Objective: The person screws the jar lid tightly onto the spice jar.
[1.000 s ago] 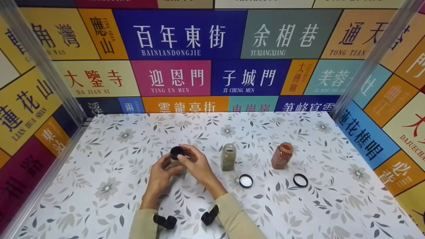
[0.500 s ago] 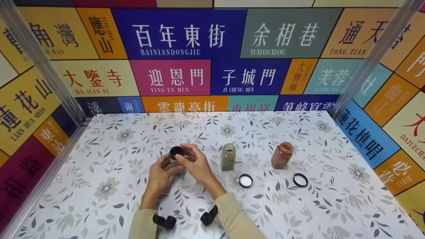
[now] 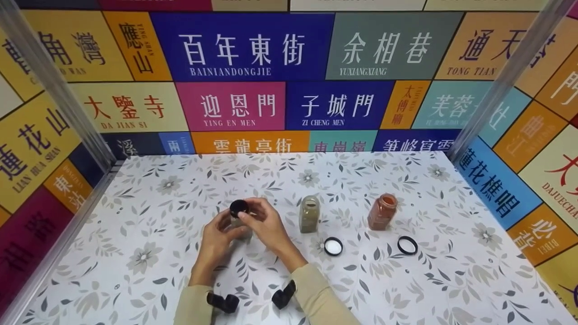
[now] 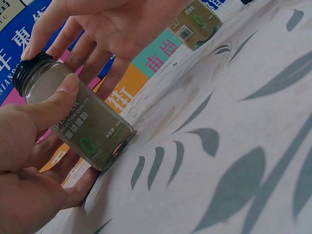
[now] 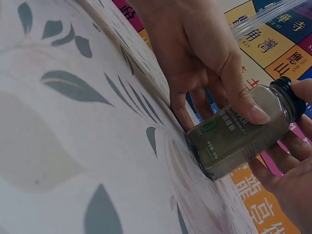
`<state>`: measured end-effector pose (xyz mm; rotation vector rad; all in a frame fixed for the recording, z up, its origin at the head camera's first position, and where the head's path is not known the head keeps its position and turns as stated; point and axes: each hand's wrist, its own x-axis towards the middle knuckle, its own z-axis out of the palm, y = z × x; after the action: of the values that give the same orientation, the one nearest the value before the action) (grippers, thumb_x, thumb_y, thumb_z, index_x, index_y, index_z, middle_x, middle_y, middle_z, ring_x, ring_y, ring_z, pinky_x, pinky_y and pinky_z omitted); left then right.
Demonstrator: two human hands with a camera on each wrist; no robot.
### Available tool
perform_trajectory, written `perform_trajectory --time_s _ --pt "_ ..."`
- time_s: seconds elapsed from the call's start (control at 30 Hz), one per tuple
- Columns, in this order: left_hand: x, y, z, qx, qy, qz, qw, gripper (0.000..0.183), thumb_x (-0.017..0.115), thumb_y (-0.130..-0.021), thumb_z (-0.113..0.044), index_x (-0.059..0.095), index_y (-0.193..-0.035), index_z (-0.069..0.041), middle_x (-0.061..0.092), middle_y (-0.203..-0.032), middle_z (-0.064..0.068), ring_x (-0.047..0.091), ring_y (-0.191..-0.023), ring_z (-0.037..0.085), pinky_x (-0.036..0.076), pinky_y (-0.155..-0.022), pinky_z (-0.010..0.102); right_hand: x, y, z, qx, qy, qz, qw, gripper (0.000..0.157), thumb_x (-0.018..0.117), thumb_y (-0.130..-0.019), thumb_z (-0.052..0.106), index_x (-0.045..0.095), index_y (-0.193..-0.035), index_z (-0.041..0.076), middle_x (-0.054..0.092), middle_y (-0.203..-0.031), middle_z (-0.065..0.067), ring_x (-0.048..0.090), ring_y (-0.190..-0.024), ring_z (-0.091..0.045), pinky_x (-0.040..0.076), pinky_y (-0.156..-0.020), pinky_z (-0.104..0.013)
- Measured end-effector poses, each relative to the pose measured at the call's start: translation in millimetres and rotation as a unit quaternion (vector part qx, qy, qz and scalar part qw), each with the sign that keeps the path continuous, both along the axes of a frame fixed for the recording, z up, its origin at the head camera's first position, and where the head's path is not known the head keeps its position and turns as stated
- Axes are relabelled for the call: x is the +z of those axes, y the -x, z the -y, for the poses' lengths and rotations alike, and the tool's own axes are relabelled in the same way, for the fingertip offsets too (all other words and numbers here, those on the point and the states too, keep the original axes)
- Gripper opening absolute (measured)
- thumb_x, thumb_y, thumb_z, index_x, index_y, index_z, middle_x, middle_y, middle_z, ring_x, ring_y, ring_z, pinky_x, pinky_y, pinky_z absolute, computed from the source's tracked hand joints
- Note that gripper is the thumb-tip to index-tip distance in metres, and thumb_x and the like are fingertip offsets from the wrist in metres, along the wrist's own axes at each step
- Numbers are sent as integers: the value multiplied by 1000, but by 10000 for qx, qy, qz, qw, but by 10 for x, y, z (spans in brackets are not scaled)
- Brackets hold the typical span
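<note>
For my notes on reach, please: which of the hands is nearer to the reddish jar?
Right. The right hand, on the black cap, is left of the reddish jar; the left hand, gripping the capped jar, is farther left.

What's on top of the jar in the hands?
A black cap, held by the right hand, sits on the jar. What's directly beneath the cap is hidden.

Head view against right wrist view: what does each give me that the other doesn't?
Only the head view: the open red-brown jar, the open olive jar, the white-centred cap, the ring-like cap and the beige sleeves.

Only the right wrist view: the printed label on the held jar.

Both: the left hand gripping that jar, the right hand at its black lid, patterned tabletop, wall panels.
</note>
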<state>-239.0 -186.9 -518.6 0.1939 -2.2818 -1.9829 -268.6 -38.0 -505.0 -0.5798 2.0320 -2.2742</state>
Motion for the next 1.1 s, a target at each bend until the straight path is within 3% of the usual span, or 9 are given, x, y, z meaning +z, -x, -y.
perform_trajectory --time_s 0.5,0.83,1.1 --pt "-8 0 4 12 0 -40 10000 66 80 -80 -1 54 -141 -1 59 -141 23 54 -134 38 47 -112 44 -16 -9 -21 49 -181 -123 9997 41 66 -94 9 58 -134 1 63 -134 -20 60 -127 -32 48 -112 -41" --pt "-24 -25 25 91 234 11 9997 68 84 -79 -7 55 -140 0 60 -139 24 52 -135 40 46 -113 48 -25 -26 7 10 -32 -65 10000 40 69 -92 7 58 -130 -1 65 -130 -22 61 -124 -31 51 -107 -39" --pt "-19 7 16 27 24 -65 10000 67 81 -80 -2 54 -141 1 59 -140 24 53 -134 39 47 -112 46 -1 -13 -11 7 -260 -189 9995 40 62 -98 10 57 -136 1 62 -135 -19 60 -127 -30 48 -110 -34"
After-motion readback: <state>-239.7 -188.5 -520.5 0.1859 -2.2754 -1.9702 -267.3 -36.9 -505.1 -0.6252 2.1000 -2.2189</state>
